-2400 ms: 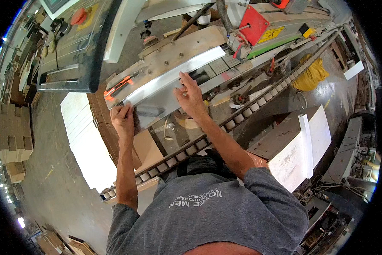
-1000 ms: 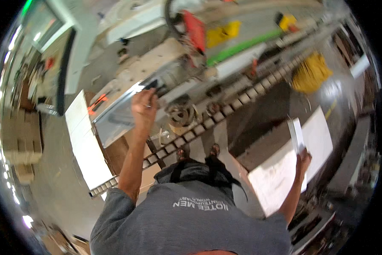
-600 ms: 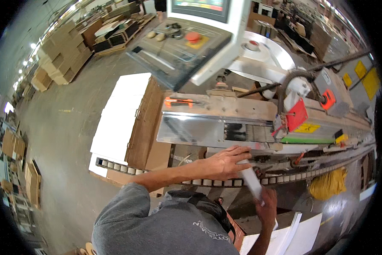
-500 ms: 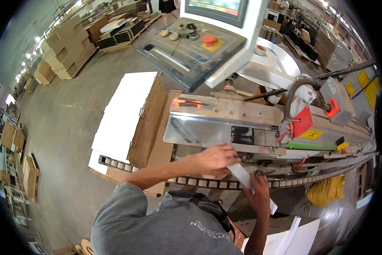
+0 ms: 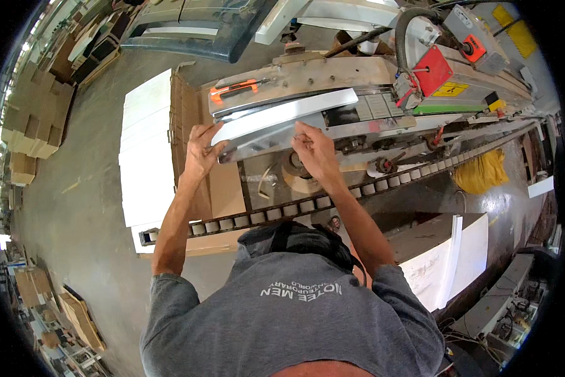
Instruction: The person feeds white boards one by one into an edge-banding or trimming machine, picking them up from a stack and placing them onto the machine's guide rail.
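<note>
A long white strip-like panel (image 5: 288, 114) lies slantwise over the shiny metal table (image 5: 257, 144) of a machine. My left hand (image 5: 202, 151) pinches its left end between thumb and fingers. At the table's near edge, right of the panel's middle, my right hand (image 5: 315, 151) has its fingers bent and drawn together. Whatever those fingertips grip is too small to make out. Behind the panel, an orange utility knife (image 5: 235, 91) rests on the machine's dusty top. A dark plate (image 5: 341, 117) is set into the table past the panel's right end.
Stacked white panels (image 5: 147, 144) stand at the left beside cardboard. A roller track (image 5: 273, 215) runs between me and the machine. On the right are a red guard (image 5: 433, 70), a yellow sack (image 5: 483, 173) and a white-sided box (image 5: 420, 276). The control console (image 5: 188, 38) overhangs the far side.
The white panel has gone from my right hand, low on the right, onto the metal table. My left hand has moved left to its end; my right hand has moved up and left.
</note>
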The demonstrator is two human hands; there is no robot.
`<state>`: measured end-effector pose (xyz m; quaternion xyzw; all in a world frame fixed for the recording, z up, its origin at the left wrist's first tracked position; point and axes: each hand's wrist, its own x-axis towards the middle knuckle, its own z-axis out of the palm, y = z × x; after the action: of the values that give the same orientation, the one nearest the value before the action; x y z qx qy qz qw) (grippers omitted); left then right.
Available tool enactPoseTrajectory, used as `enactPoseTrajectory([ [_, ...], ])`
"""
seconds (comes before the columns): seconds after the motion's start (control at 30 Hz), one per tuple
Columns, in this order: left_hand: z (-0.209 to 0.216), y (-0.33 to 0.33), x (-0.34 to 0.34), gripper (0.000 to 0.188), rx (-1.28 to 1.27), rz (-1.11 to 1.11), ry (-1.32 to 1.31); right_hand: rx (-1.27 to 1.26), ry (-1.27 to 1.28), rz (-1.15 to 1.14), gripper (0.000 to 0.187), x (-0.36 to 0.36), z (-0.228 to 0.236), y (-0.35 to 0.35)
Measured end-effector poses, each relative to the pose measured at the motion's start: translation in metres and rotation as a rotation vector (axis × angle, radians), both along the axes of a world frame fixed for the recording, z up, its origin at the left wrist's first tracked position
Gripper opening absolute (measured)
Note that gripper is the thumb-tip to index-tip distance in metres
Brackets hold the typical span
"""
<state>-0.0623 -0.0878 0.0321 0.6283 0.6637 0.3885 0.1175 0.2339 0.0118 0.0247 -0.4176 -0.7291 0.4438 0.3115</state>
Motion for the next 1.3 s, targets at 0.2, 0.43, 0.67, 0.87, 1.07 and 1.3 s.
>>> enactPoseTrajectory([
  [0.2,-0.027,0.009,-0.014,0.04,0.33,0.197,0.324,-0.227,0.172,-0.094,0.055,-0.025,-0.031,0.012],
  [0.43,-0.036,-0.02,-0.021,0.029,0.198,0.297,0.236,-0.309,0.293,-0.089,0.066,-0.031,-0.018,0.011],
  [0.67,-0.029,0.001,-0.021,0.02,0.234,0.181,0.26,-0.332,0.385,-0.141,0.066,-0.031,-0.01,0.005],
  [0.87,-0.035,0.01,-0.027,0.011,0.309,0.143,0.228,-0.158,0.258,-0.171,0.07,-0.04,-0.018,0.019],
  [1.07,-0.031,0.04,0.001,0.017,0.268,0.103,0.299,-0.061,0.243,-0.312,0.068,-0.023,-0.024,0.038],
  [1.3,-0.036,0.073,0.059,0.019,0.231,0.078,0.252,-0.04,0.208,-0.4,0.07,0.033,-0.017,0.065],
])
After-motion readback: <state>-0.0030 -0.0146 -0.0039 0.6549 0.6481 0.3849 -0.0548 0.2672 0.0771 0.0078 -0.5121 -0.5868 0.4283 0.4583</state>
